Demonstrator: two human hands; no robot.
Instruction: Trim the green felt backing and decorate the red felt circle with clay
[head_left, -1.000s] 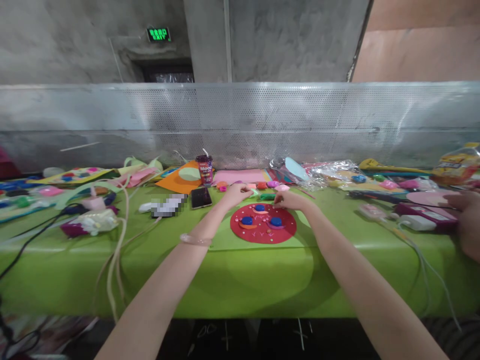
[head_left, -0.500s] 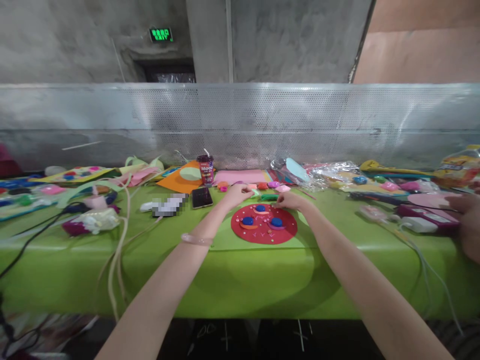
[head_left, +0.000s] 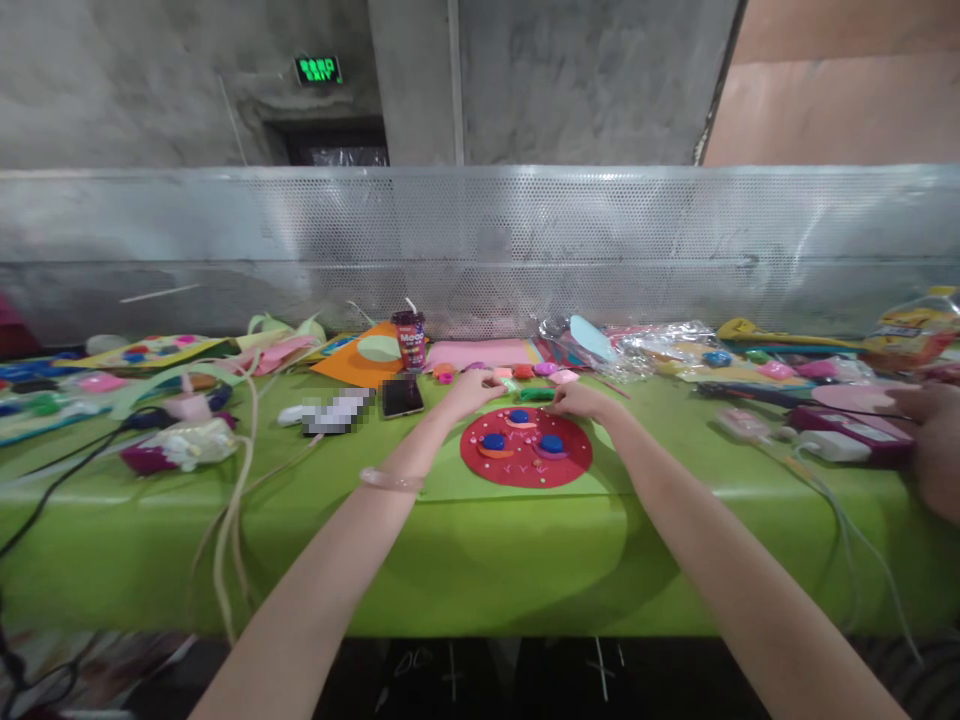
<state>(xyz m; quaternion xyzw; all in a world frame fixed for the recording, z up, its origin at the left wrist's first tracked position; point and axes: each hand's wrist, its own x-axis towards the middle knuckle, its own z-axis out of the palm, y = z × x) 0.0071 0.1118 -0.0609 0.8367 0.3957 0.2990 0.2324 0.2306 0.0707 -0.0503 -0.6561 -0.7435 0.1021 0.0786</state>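
Observation:
A round red disc (head_left: 517,472) lies on a light green sheet. It carries blue clay domes with orange and purple curved strips, small pale dots and pink marks. Beyond its left upper edge, my left hand (head_left: 478,390) has thumb and finger pinched together beside a small pale green lump (head_left: 511,385). My right hand (head_left: 581,402) is closed in a pinch above the disc's far right edge, close to one end of a dark green clay piece (head_left: 535,395). Whatever sits between the fingertips of either hand is too small to make out.
Coloured clay lumps (head_left: 525,371) line up behind my hands. A drink cup (head_left: 409,342) and a phone (head_left: 403,397) stand to the left, near cables (head_left: 247,450). At right are a purple box (head_left: 855,435), crinkled plastic (head_left: 664,350) and another person's hand (head_left: 937,440).
The view has shifted very slightly. Both my hands keep nearly the same pinched pose beyond the red disc, with no other clear difference.

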